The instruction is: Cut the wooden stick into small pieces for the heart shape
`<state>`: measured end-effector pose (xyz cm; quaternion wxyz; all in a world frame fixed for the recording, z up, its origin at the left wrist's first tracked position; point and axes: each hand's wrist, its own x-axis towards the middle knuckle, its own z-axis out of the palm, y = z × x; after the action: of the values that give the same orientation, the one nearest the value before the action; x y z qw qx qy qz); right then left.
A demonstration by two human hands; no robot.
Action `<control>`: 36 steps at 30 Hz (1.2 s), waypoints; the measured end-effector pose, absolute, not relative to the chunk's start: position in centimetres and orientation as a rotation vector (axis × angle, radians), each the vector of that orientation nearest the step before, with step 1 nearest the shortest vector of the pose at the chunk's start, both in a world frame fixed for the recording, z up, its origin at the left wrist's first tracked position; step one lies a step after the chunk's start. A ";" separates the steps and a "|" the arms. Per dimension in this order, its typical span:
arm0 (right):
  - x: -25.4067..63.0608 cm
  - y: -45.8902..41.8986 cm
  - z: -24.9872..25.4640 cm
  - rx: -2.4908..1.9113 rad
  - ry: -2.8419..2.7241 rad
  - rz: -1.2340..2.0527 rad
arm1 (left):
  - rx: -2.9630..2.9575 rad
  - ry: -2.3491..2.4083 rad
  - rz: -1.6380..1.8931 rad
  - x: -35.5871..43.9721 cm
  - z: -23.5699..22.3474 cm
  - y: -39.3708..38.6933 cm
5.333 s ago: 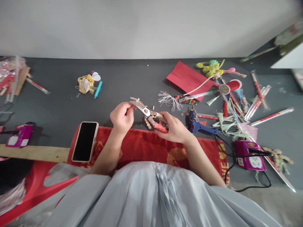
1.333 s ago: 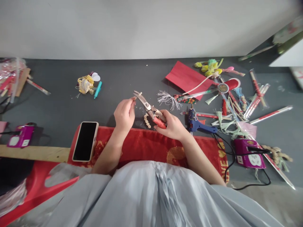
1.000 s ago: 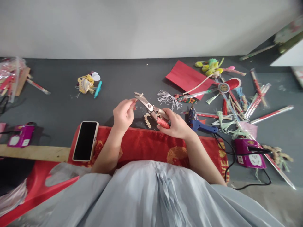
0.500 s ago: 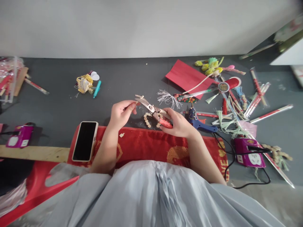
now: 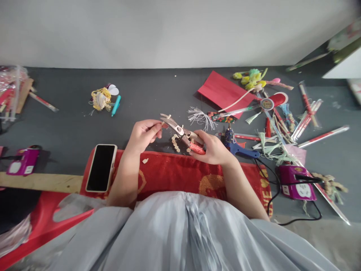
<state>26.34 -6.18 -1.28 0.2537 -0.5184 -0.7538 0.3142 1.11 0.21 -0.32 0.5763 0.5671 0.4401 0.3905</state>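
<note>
My right hand (image 5: 212, 147) is closed round the handles of pruning shears (image 5: 179, 130), whose red grip shows below the palm. The blades point up and left, slightly apart. Between them lies a thin pale stick (image 5: 169, 117), and my left hand (image 5: 146, 135) pinches its lower end, fingers closed close to the blade tips. Under the shears a beige beaded or braided loop (image 5: 175, 143) rests on the dark table, partly hidden by the tool and my right hand. A small pale scrap (image 5: 145, 161) sits on the red towel (image 5: 169, 171).
A phone (image 5: 101, 168) lies on the towel's left end. Right of my hand are a blue glue gun (image 5: 242, 149) with its cord, a white-fringed tassel (image 5: 201, 117), a red paper sheet (image 5: 224, 92) and several wrapped sticks. A teal pen (image 5: 116, 105) lies to the left.
Hardly anything differs. My left hand has shifted very slightly, while the shears and the stick between the blades stay nearly in place.
</note>
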 end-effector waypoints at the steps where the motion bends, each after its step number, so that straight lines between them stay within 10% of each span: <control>1: 26.3 -6.2 -1.3 -1.412 -2.047 0.852 | 1.367 1.052 0.916 1.2 -0.4 0.2; 11: 24.3 -5.9 -2.4 -1.637 -1.650 0.909 | 2.366 1.345 1.365 3.6 -0.1 -1.6; 21: 22.0 -7.0 -3.5 -1.339 -1.517 1.135 | 1.507 0.991 0.628 7.5 -1.7 -3.8; 36: 21.1 -7.6 -3.7 -1.215 -1.572 0.904 | 1.242 0.890 0.843 8.0 -1.2 -4.7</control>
<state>21.14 -7.56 -3.73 0.4612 -0.4937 -0.6392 0.3674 7.97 -4.72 -1.16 0.6428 0.5453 0.3907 0.3699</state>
